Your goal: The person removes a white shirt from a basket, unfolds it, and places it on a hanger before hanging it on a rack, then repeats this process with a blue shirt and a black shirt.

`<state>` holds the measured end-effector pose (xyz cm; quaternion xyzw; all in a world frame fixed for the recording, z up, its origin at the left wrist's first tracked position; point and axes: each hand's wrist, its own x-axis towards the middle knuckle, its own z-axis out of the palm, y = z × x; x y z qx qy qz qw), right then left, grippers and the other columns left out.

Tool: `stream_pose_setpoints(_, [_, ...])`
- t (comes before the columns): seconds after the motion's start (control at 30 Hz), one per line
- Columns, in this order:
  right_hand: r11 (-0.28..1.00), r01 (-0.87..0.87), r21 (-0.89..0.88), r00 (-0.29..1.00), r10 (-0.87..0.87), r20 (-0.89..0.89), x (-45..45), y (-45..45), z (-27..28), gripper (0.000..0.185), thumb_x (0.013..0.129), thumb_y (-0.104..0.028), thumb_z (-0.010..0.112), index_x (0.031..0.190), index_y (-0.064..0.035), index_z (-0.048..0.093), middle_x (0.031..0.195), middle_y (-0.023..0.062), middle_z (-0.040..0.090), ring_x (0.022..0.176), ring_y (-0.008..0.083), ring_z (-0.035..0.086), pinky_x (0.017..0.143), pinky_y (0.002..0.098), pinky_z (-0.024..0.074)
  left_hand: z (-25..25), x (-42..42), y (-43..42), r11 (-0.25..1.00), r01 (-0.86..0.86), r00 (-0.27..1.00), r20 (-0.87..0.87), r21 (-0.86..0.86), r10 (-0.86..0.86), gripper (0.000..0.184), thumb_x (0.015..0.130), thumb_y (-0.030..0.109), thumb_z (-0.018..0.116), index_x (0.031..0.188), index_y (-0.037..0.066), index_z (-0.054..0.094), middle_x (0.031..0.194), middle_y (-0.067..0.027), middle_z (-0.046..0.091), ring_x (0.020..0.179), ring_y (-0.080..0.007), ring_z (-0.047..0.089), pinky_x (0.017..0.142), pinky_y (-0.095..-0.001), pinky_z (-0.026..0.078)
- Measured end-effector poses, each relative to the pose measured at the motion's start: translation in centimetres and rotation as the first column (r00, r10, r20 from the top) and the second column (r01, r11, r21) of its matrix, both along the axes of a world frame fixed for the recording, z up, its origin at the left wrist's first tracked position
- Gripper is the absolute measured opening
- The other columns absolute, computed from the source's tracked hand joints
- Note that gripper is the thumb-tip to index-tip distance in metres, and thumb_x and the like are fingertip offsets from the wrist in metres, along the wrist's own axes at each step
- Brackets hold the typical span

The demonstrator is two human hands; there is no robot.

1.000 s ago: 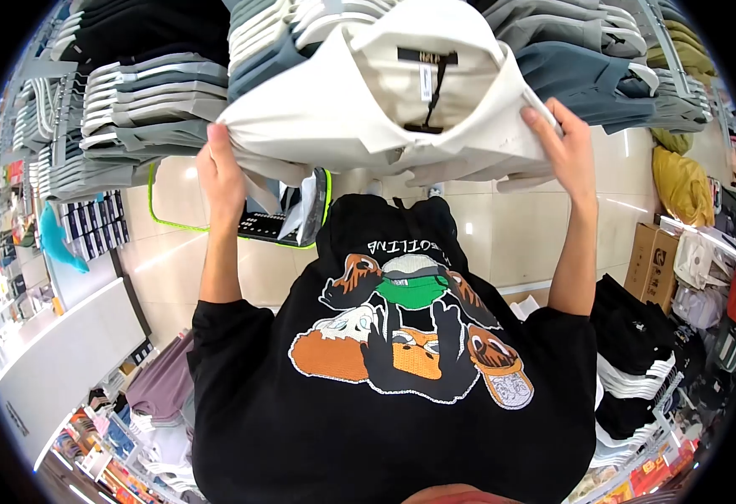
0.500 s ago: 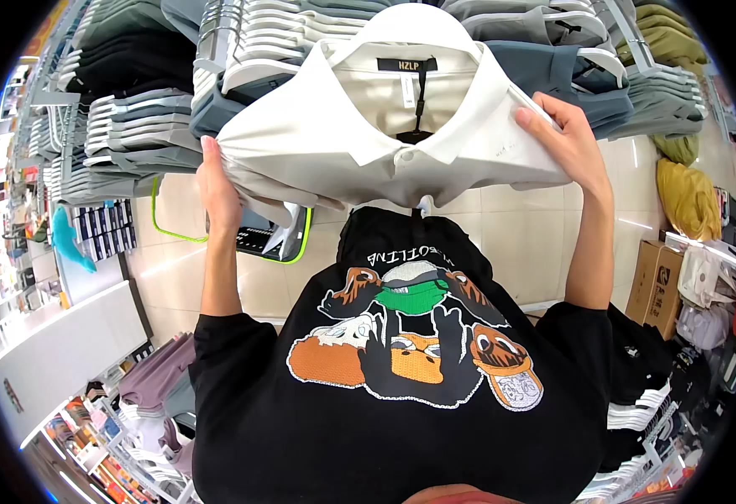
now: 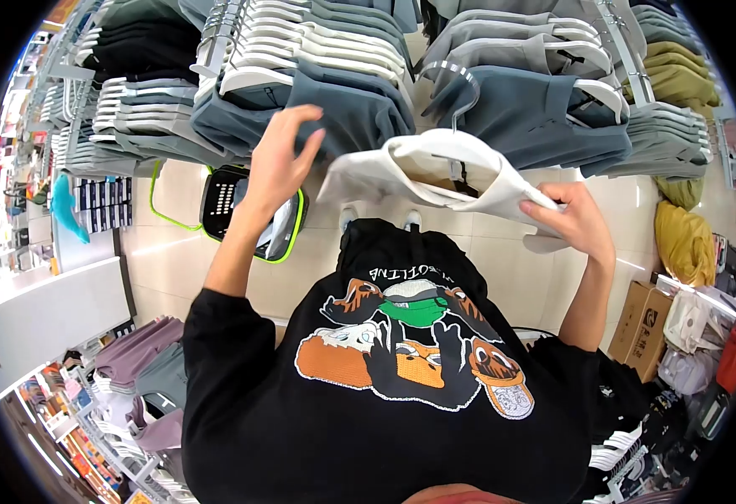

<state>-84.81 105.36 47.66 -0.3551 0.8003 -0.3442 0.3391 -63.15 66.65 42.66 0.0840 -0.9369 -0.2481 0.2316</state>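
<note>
Leftward from the right grip extends the white shirt.

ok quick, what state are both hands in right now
Left hand: open, holding nothing.
Right hand: closed on the off-white collared shirt at one shoulder.

Both arms reach forward from the body, the forearms bare and set well apart. The left forearm slants inward, and the left hand hangs in front of the chest with nothing in its grasp, its fingers loosely extended inward and the thumb spread apart from them. The right forearm rises more steeply, and the wrist bends so that the right hand turns inward. Its fingers are curled in a pinch against the thumb. The left hand reaches farther forward than the right.
</note>
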Motion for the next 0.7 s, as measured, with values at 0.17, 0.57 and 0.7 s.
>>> stream_pose_setpoints(0.17, [0.994,0.015,0.112,0.982,0.007,-0.189,0.8,1.2,0.4,0.031,0.089,-0.025,0.077,0.080,0.0048,0.070,0.059,0.0139,0.055,0.051,0.0194,0.047,0.053,0.0353,0.0384,-1.2,-6.7,0.7,0.837,0.065,0.998,0.016,-0.543,-0.066,0.036,0.087,0.018,0.075,0.119,0.006,0.063,0.128,-0.0097,0.062,0.126,-0.0288,0.055,0.108,-0.0454,0.042])
stream_pose_setpoints(0.57, [0.991,0.090,0.098,0.901,-0.039,-0.433,-0.6,2.1,-2.1,0.029,0.089,-0.026,0.076,0.084,0.0021,0.071,0.065,0.0147,0.060,0.055,0.0271,0.054,0.056,0.0354,0.0425,-3.5,-4.5,-0.1,0.775,0.417,0.887,0.397,-0.474,-0.234,0.027,0.084,0.018,0.074,0.104,0.004,0.063,0.097,-0.0098,0.061,0.102,-0.0289,0.059,0.093,-0.0393,0.046])
stream_pose_setpoints(0.7, [1.000,-0.026,-0.007,0.912,0.021,-0.411,-1.2,-2.2,-2.0,0.031,0.089,-0.030,0.076,0.083,0.0002,0.071,0.071,0.0131,0.063,0.061,0.0293,0.058,0.059,0.0349,0.0438,-3.4,-2.4,0.5,0.800,0.435,0.871,0.420,-0.413,-0.256,0.026,0.083,0.015,0.074,0.104,0.004,0.064,0.099,-0.0095,0.061,0.103,-0.0282,0.059,0.094,-0.0393,0.045])
